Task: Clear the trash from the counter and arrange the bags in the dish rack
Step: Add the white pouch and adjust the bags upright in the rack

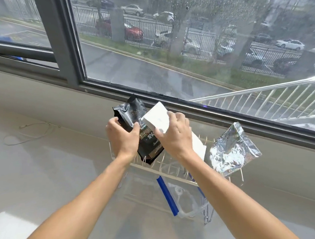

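A wire dish rack (168,168) stands on the pale counter below the window. My left hand (123,136) grips a black printed bag (141,124), whose lower end sits among the rack's prongs. My right hand (175,135) holds a white bag (157,119) that leans against the black one and runs down behind my wrist. A shiny silver bag (232,150) stands tilted in the rack's right end, untouched. A clear zip bag with a blue strip (167,196) hangs at the rack's near side.
A thin white cable (27,132) lies looped on the counter at the left. The grey window frame (228,113) runs just behind the rack. A white patch (9,233) shows at the lower left.
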